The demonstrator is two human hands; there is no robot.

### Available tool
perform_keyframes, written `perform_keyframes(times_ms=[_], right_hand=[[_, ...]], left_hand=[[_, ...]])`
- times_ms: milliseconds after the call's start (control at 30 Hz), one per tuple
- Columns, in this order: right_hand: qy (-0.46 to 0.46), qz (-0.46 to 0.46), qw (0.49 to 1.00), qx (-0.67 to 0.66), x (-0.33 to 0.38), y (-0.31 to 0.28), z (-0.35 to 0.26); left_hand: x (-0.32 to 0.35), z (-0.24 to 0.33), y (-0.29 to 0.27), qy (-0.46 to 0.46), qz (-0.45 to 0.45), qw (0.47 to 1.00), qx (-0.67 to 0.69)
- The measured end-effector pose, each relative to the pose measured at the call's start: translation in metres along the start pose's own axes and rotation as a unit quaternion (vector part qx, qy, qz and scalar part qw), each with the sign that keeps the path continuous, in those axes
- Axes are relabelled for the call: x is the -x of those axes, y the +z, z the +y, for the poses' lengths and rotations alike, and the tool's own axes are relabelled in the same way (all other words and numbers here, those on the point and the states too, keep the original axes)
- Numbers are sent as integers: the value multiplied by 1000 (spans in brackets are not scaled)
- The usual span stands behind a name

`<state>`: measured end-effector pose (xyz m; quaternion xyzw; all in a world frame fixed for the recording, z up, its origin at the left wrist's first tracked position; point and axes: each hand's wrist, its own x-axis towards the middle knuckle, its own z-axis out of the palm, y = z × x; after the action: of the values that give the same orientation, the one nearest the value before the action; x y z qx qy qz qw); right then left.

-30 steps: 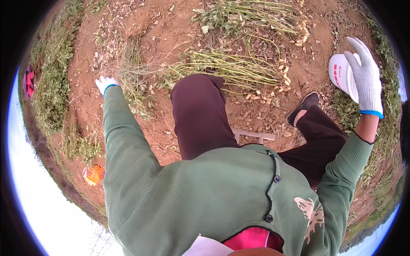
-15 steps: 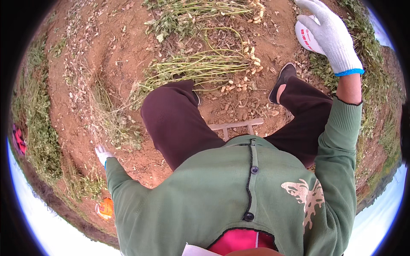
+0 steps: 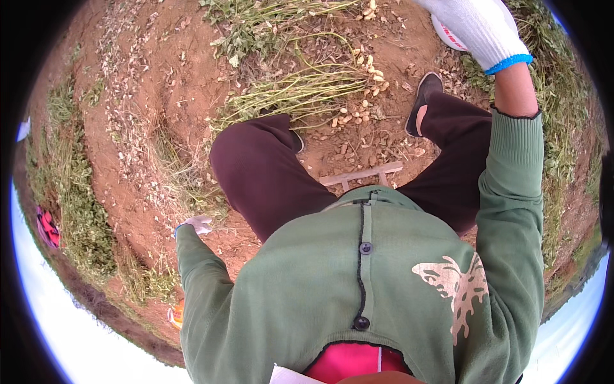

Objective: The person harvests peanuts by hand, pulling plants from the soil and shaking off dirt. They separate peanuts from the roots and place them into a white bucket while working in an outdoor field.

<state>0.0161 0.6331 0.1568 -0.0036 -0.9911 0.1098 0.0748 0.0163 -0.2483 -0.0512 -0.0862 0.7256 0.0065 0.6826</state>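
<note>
Bowl, white, contents hidden, lies under the gloved right hand; grip unclear. Left hand rests on soil, grip unclear.

plants with nuts lie on the dirt in front of the knees | right hand far right of the plants | left hand on the dirt left of the knees | wooden stool behind the plants

A white paper or card shows at the lower edge; no labels, signs or screens visible.
</note>
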Motion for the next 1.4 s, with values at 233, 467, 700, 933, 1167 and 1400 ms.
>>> perform_keyframes(times_ms=[233, 467, 700, 933, 1167, 1400], right_hand=[[-35, 23, 999, -33, 1, -2, 7], [-5, 74, 997, -12, 18, -35, -32], [-10, 80, 994, -70, 10, -23, 2], [10, 94, 994, -61, 2, -23, 27], [56, 82, 993, -69, -5, -33, 35], [82, 51, 992, -75, -2, -47, 34]], left_hand=[[-14, 31, 231, -179, -96, 899, -389], [74, -63, 214, 37, -47, 951, -302], [144, 195, 21, -47, 540, 837, 80], [237, 483, -124, 386, 532, 751, -69], [117, 682, 6, 364, 290, 768, -439], [-17, 678, 70, 306, 397, 759, -416]])
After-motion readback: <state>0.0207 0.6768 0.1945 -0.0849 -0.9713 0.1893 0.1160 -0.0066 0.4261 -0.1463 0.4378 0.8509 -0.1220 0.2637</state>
